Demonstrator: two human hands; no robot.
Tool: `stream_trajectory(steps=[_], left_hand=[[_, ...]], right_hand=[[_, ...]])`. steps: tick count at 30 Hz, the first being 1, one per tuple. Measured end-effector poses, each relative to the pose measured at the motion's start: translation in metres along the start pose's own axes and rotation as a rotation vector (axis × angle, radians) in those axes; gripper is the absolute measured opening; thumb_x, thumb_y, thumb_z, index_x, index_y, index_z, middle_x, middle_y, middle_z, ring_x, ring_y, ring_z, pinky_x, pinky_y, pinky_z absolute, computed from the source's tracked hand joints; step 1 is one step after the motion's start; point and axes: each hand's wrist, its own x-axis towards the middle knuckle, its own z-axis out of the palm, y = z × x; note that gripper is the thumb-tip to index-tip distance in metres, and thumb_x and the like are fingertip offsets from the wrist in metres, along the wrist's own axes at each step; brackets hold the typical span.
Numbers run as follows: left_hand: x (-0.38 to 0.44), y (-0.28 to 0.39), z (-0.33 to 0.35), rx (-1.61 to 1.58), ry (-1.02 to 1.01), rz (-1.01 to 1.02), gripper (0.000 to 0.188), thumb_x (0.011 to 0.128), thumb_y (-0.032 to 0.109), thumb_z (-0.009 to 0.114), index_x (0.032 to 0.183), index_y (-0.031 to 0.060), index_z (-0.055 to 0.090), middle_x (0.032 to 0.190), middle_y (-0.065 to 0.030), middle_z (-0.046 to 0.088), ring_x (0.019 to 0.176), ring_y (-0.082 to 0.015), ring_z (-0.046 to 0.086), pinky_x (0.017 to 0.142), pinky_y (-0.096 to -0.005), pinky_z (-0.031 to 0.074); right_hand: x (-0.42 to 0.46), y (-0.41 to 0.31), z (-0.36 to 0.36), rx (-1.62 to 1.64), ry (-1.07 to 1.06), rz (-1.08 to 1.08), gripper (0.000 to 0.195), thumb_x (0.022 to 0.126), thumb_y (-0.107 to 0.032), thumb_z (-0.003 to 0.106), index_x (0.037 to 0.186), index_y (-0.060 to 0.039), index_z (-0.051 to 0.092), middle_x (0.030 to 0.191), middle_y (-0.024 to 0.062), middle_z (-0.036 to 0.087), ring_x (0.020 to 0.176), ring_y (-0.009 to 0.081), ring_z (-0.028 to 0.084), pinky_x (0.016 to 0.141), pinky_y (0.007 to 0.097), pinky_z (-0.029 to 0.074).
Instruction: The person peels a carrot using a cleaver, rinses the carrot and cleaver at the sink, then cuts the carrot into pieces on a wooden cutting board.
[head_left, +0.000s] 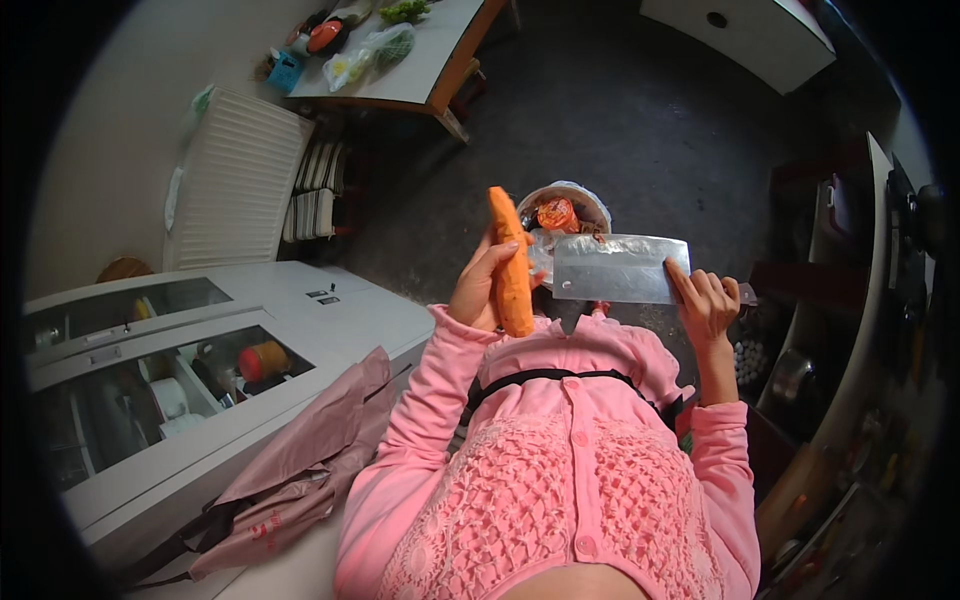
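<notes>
My left hand (481, 279) grips a long orange carrot (513, 281) whose surface looks pared in facets. The carrot points up and away from me, its thinner end at the far side. In my right hand (703, 298) is a broad metal cleaver (622, 268), held level with the blade reaching left towards the carrot. My index finger lies along the blade face, and most of the handle is hidden by the hand. Blade and carrot are apart. Under both, on the floor, stands a round waste bin (600, 204) holding an orange wrapper (557, 215) and other refuse.
A white cabinet (360, 300) with glass panes stands at left, a mauve apron-like cloth (315, 442) hanging on it. Beyond are a radiator (232, 180), striped seats (309, 215) and a table (442, 45) with vegetables in plastic bags. Kitchen shelving (795, 300) lines the right side.
</notes>
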Motion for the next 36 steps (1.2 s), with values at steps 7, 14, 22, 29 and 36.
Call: stream_trajectory(steps=[7,14,22,29,36], left_hand=[[0.059,-0.026,0.026,-0.068,-0.079,-0.286,0.037,0.086,0.014,0.057,0.12,0.0108,0.045,0.102,-0.0065,0.053,0.093,-0.0175,0.054,0.074,-0.0457,0.056],[0.108,-0.034,0.003,0.064,-0.028,-0.113,0.039,0.088,0.015,0.055,0.124,0.0139,0.038,0.107,-0.0087,0.05,0.092,-0.0231,0.057,0.073,-0.0383,0.057],[0.133,-0.068,-0.009,-0.006,-0.059,-0.246,0.028,0.094,0.028,0.048,0.112,0.0076,0.052,0.1,-0.0073,0.058,0.091,-0.0207,0.059,0.091,-0.0442,0.046],[0.146,-0.119,0.019,-0.256,0.091,-0.505,0.028,0.086,0.019,0.051,0.108,0.0018,0.053,0.1,-0.0118,0.063,0.095,-0.0244,0.061,0.101,-0.0493,0.037],[0.177,-0.212,0.124,-0.207,-0.18,-0.729,0.028,0.085,0.015,0.045,0.109,0.0027,0.055,0.108,-0.0123,0.062,0.1,-0.0234,0.06,0.098,-0.0492,0.039]], right_hand=[[-0.004,-0.008,-0.018,-0.029,0.043,-0.068,0.033,0.072,-0.014,0.065,0.103,-0.0222,0.068,0.058,-0.004,0.035,0.051,0.0081,0.039,0.058,0.0257,0.029],[-0.039,-0.017,-0.04,-0.083,-0.047,0.097,0.032,0.071,-0.013,0.066,0.102,-0.0188,0.068,0.057,-0.0028,0.035,0.051,0.0101,0.04,0.057,0.0274,0.03],[-0.124,-0.002,-0.036,0.048,-0.188,0.598,0.024,0.071,-0.008,0.058,0.089,-0.0226,0.065,0.057,-0.0005,0.05,0.053,0.0168,0.054,0.056,0.0326,0.036],[-0.187,0.022,-0.059,0.142,-0.12,1.168,0.014,0.081,-0.025,0.061,0.09,-0.0212,0.07,0.07,0.0036,0.065,0.061,0.0241,0.06,0.058,0.0358,0.042],[-0.256,0.045,-0.074,0.253,-0.01,1.67,0.016,0.078,-0.025,0.066,0.093,-0.0222,0.072,0.087,0.0081,0.068,0.078,0.027,0.065,0.065,0.0351,0.051]])
